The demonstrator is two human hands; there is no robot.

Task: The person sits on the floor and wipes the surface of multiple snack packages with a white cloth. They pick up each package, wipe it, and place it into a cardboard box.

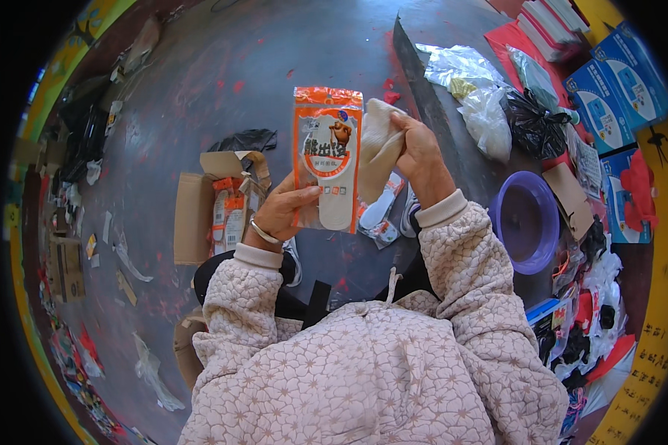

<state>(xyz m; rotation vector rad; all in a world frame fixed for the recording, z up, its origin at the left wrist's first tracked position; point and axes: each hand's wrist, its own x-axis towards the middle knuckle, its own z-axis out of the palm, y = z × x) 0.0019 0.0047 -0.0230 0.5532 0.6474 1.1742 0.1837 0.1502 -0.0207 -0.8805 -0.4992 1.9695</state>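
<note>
My left hand point(280, 211) grips the lower left side of an orange-edged clear packet point(329, 126), thumb across its front. A cartoon bear is printed on the packet, and a pale insole point(338, 211) shows through its lower part. Beside it, my right hand point(426, 162) pinches a crumpled cream cloth point(379, 141) near its upper corner. The cloth hangs down close to the packet's right edge; whether the two touch I cannot tell. Beneath, more packaged insoles point(381, 209) lie on the floor between my feet.
At my left stands an open cardboard box point(191, 221) with orange packets point(231, 210) inside. A purple basin point(525, 261) is on my right, near clear plastic bags point(485, 122), a black bag point(536, 124) and blue boxes point(603, 111). Scraps point(154, 374) litter the floor at left.
</note>
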